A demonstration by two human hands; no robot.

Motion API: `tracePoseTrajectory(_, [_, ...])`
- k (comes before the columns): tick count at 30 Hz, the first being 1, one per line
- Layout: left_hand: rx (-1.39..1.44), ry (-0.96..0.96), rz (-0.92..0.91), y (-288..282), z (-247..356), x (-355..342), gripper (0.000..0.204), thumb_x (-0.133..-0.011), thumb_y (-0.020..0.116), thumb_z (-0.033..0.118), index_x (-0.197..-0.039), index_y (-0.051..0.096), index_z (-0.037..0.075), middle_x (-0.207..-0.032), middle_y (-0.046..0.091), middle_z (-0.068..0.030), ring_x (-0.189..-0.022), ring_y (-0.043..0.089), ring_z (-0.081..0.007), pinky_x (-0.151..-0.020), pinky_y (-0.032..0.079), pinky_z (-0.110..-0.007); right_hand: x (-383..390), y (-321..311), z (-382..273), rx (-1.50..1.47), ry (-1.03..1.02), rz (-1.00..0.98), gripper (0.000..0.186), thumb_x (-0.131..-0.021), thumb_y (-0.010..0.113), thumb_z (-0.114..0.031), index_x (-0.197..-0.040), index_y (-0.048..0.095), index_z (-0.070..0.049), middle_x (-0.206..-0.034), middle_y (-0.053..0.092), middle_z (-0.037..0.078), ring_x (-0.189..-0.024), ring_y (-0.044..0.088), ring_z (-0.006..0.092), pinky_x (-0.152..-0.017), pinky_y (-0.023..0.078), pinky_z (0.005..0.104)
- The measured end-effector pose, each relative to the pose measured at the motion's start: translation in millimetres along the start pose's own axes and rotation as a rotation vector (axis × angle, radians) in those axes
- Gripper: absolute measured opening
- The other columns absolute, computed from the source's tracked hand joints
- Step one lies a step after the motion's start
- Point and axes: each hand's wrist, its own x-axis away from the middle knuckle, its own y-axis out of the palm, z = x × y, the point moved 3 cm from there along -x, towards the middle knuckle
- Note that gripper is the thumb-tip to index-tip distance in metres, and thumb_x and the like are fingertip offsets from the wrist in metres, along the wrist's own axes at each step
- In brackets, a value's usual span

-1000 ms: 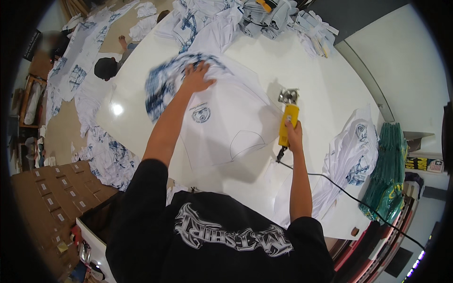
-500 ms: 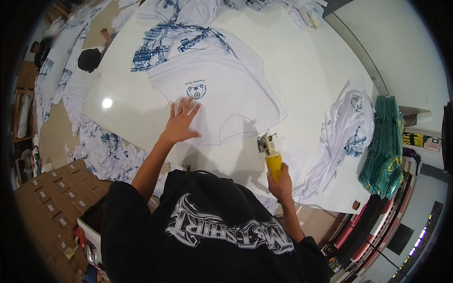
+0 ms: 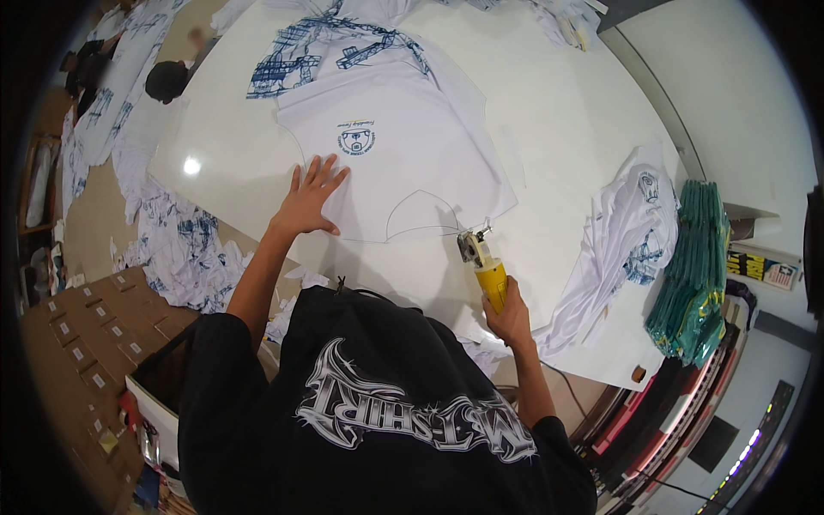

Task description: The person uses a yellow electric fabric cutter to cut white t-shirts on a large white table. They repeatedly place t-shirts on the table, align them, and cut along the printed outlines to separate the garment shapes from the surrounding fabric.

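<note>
A white fabric piece (image 3: 412,137) with a small blue emblem and blue line prints at its far end lies spread on the white table (image 3: 575,154). Near its close edge a thin curved outline is drawn. My left hand (image 3: 311,199) rests on the fabric's left side, fingers spread and palm down. In my right hand (image 3: 510,316) is a yellow electric fabric cutter (image 3: 489,279), gripped round its body. The metal head of the cutter is at the fabric's near edge, beside the right end of the curved outline.
On the right lie a bunched white printed cloth (image 3: 618,232) and a stack of green bagged garments (image 3: 693,275). More printed cloth (image 3: 193,266) is heaped at the left, near brown boxes (image 3: 94,343). A person in a dark cap (image 3: 166,81) is beyond the table's left edge.
The cutter in my right hand has shifted slightly left, its head now against the fabric's edge. My left hand has moved a little left and nearer, still on the fabric.
</note>
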Motion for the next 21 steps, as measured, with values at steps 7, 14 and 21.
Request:
tracePoseTrajectory(7, [0.035,-0.007,0.013,1.7,-2.3,2.0,0.141,-0.046,0.099,0.040,-0.167,0.026,0.028,-0.177,0.010,-0.0083,-0.162,0.004,-0.0376,-0.129,0.007,-0.063,-35.1,-18.1,7.8,0.032,-0.099,-0.056,0.066,-0.091,0.074,-0.022,-0.141,0.040,0.006,-0.118,0.064,0.037,-0.104,0.066,0.0554,-0.087,0.056,0.0549])
tracePoseTrajectory(14, [0.036,-0.058,-0.046,-7.7,6.4,1.7,0.137,-0.050,0.099,0.032,-0.166,0.028,0.027,-0.177,0.010,-0.0077,-0.163,0.003,-0.0356,-0.130,0.006,-0.061,-54.6,-28.0,21.9,0.078,-0.205,-0.148,0.066,-0.091,0.073,-0.026,-0.141,0.039,0.002,-0.120,0.064,0.034,-0.099,0.067,0.0528,-0.082,0.057,0.0560])
tracePoseTrajectory(21, [0.041,-0.068,-0.054,-8.0,7.8,1.4,0.137,-0.049,0.100,0.030,-0.166,0.028,0.027,-0.177,0.010,-0.0074,-0.163,0.002,-0.0346,-0.130,0.006,-0.060,-67.3,-34.1,17.5,0.091,-0.298,-0.143,0.064,-0.091,0.073,-0.024,-0.139,0.040,0.002,-0.113,0.066,0.032,-0.093,0.068,0.0525,-0.077,0.058,0.0558])
